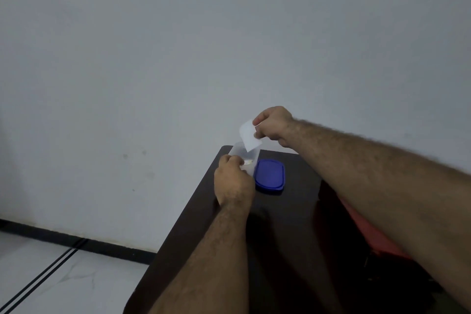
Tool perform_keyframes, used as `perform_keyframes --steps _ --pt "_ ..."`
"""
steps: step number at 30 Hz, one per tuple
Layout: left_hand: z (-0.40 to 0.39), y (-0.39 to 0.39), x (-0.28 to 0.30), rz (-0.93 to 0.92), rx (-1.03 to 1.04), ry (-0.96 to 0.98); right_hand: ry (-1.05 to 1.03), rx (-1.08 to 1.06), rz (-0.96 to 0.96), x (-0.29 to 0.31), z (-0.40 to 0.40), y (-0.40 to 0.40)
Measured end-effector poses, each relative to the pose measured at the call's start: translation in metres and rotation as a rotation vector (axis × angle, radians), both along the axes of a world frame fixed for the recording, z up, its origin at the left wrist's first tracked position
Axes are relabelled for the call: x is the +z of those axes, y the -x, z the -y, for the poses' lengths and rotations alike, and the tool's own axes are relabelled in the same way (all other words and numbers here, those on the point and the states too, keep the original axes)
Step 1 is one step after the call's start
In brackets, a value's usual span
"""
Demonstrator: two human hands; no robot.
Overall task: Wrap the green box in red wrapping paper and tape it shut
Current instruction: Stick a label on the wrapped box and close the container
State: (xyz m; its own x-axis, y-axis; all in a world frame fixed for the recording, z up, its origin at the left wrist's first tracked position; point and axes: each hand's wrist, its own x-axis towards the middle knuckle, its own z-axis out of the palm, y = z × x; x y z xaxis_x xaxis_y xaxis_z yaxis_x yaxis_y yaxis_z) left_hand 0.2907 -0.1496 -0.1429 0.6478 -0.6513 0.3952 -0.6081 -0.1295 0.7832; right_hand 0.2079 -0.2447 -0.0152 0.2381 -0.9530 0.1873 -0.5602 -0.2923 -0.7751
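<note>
Meanwhile, both hands busy at the far corner of the table

Both forearms reach forward over the dark table [288, 211]. The left hand [233, 182] is seen from its back, fingers curled around a clear plastic container [242, 154] that stands at the far corner. The right hand [274, 125] is raised just above it, wrist bent, thumb and fingers pinching a small white sheet [248, 136] whose lower end hangs into the container's mouth. A blue lid [270, 173] lies flat just beside the container. Red wrapping paper [367, 227] shows partly under the right forearm; the green box cannot be seen.
</note>
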Motion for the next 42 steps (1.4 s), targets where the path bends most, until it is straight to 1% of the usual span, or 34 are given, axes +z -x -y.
perform_keyframes --steps 2,4,5,7,8,9,10,11,12,13,16,18,19,20,21,23,25,29,31,33,37,39,42 --pt "0.001 0.000 -0.001 0.052 -0.010 -0.003 -0.021 -0.003 0.110 0.013 -0.007 0.019" --pt "0.002 0.007 0.001 0.161 -0.019 0.029 -0.043 -0.009 0.229 0.023 -0.017 0.044" --pt "0.001 0.010 0.003 0.207 -0.031 0.073 -0.060 0.000 0.285 0.025 -0.022 0.054" --pt "-0.002 0.026 0.011 0.224 -0.114 0.264 -0.102 0.021 0.381 0.025 -0.038 0.079" --pt "-0.006 0.035 0.016 0.140 -0.181 0.386 -0.124 0.037 0.423 0.023 -0.047 0.089" --pt "-0.012 0.050 0.022 -0.015 -0.278 0.478 -0.137 0.043 0.463 0.020 -0.058 0.105" --pt "-0.018 0.061 0.028 -0.222 -0.388 0.526 -0.144 0.051 0.497 0.016 -0.067 0.116" --pt "-0.025 0.073 0.033 -0.431 -0.508 0.535 -0.137 0.048 0.531 0.012 -0.076 0.130" --pt "-0.029 0.079 0.037 -0.589 -0.620 0.537 -0.119 0.043 0.566 0.007 -0.084 0.140" --pt "-0.034 0.085 0.039 -0.670 -0.715 0.522 -0.093 0.032 0.599 0.002 -0.093 0.153" --pt "-0.044 0.096 0.037 -0.695 -0.925 0.447 -0.020 0.027 0.640 -0.016 -0.113 0.181" --pt "-0.048 0.104 0.034 -0.732 -0.986 0.435 0.035 0.054 0.593 -0.029 -0.125 0.191" --pt "-0.048 0.106 0.033 -0.729 -0.981 0.437 0.077 0.051 0.574 -0.035 -0.130 0.193" --pt "-0.047 0.107 0.032 -0.691 -0.950 0.441 0.134 0.031 0.564 -0.039 -0.134 0.194" --pt "-0.047 0.107 0.030 -0.616 -0.900 0.446 0.209 -0.007 0.555 -0.043 -0.138 0.195" --pt "-0.046 0.105 0.029 -0.397 -0.776 0.477 0.394 -0.105 0.534 -0.047 -0.144 0.193" --pt "-0.047 0.103 0.029 -0.183 -0.652 0.535 0.502 -0.135 0.553 -0.050 -0.149 0.189" --pt "-0.052 0.102 0.028 0.252 -0.469 0.644 0.465 -0.016 0.605 -0.053 -0.161 0.178" --pt "-0.050 0.101 0.026 0.382 -0.441 0.694 0.490 0.064 0.625 -0.054 -0.163 0.173" --pt "-0.049 0.100 0.026 0.406 -0.435 0.743 0.556 0.080 0.644 -0.056 -0.161 0.166" --pt "-0.049 0.105 0.029 0.341 -0.512 0.780 0.704 -0.012 0.665 -0.058 -0.156 0.160" --pt "-0.050 0.107 0.032 0.300 -0.576 0.789 0.852 -0.048 0.604 -0.059 -0.153 0.161" --pt "-0.049 0.107 0.029 0.297 -0.623 0.778 1.058 -0.076 0.475 -0.066 -0.154 0.164"
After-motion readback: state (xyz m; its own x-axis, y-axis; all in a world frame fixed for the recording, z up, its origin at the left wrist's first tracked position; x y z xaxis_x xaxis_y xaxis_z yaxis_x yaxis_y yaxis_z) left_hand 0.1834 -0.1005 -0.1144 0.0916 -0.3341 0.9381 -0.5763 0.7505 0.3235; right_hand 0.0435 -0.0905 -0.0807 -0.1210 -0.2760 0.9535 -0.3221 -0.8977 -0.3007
